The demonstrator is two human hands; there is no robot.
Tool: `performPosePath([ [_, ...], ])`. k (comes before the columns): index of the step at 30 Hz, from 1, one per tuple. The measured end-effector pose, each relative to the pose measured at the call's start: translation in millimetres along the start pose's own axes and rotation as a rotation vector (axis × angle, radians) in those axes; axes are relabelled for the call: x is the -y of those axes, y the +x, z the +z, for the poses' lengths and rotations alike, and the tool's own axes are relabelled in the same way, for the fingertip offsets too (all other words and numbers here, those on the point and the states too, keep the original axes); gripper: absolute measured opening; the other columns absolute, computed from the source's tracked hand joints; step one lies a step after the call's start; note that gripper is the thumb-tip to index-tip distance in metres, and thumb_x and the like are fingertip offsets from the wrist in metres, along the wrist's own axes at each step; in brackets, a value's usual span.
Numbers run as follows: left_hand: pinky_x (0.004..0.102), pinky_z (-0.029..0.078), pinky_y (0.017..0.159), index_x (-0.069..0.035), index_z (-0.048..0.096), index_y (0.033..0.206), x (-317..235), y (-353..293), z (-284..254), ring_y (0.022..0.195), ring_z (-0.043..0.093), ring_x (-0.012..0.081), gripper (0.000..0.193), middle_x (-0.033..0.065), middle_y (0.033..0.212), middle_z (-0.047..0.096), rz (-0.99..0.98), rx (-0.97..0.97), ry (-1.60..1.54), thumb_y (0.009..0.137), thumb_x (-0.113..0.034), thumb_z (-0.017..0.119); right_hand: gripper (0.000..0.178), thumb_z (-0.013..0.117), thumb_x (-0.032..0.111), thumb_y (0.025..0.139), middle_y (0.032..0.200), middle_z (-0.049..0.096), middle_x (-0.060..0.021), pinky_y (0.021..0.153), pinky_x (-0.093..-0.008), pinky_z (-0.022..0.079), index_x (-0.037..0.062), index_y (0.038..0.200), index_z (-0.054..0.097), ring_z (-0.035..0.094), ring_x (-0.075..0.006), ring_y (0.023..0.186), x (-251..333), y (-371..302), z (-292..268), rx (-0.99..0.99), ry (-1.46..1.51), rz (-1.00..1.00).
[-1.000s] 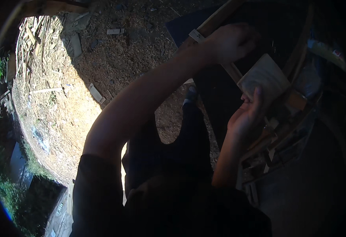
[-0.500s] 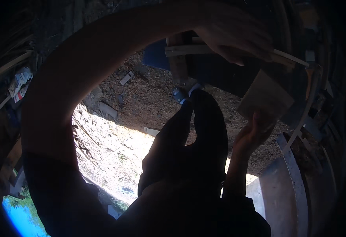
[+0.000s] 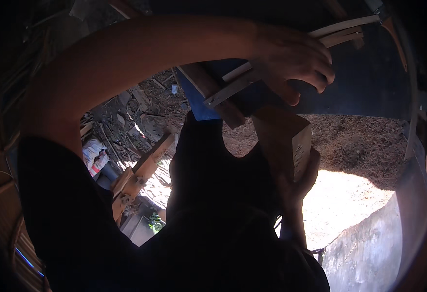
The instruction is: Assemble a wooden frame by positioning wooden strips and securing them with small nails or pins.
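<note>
My left arm arches from the left across the top. My left hand (image 3: 298, 63) rests over thin wooden strips (image 3: 345, 31) on a dark blue work surface (image 3: 374, 87), its fingers bent and apart from the thumb. A shorter wooden piece (image 3: 230, 92) sticks out on the near-left side of that hand. My right hand (image 3: 308, 173) is closed around the lower part of a squarish wooden block (image 3: 279, 129), held tilted in front of my legs. One lighter side of the block shows dark marks. Shadow hides where the left fingertips touch.
Wood shavings (image 3: 354, 141) cover the ground, partly in bright sun. Nailed timber (image 3: 140, 175) and a crumpled white-and-red bag (image 3: 95, 156) lie at the left. A pale panel (image 3: 369, 238) stands at the lower right. A curved orange-brown handle (image 3: 395, 44) shows at the far right.
The view has swung round. The wooden block has turned, now showing its lighter side, and is nearer my left hand. My left fingers are more bent over the strips.
</note>
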State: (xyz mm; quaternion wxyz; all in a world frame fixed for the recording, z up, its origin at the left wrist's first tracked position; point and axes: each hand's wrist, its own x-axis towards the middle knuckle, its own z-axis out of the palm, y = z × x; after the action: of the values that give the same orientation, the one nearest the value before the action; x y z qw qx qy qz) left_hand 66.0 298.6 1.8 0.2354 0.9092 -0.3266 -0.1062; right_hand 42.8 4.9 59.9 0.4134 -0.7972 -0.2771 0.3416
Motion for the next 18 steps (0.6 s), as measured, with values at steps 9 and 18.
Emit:
performPosePath([
  [9,0.0408,0.035,0.122,-0.01,0.072,0.123,12,24,55,0.135,0.057,0.0201,0.042,0.0055,0.138,0.066,-0.102,-0.49,0.229,0.102,-0.042,0.056,0.07,0.094,0.018,0.077,0.114,0.064,-0.0165,0.09,-0.0387,0.052,-0.005,0.129,0.052,0.063,-0.0267,0.107,80,-64,116,-0.466,-0.23,0.412],
  [18,0.0459,0.034,0.118,0.001,0.069,0.122,17,18,32,0.13,0.054,0.0314,0.041,0.0174,0.131,0.064,-0.042,-0.4,0.029,0.103,-0.032,0.051,0.072,0.091,0.018,0.08,0.123,0.064,-0.0189,0.095,-0.0413,0.051,-0.007,0.135,0.051,0.065,-0.0285,0.112,143,-66,217,-0.866,-0.231,0.452],
])
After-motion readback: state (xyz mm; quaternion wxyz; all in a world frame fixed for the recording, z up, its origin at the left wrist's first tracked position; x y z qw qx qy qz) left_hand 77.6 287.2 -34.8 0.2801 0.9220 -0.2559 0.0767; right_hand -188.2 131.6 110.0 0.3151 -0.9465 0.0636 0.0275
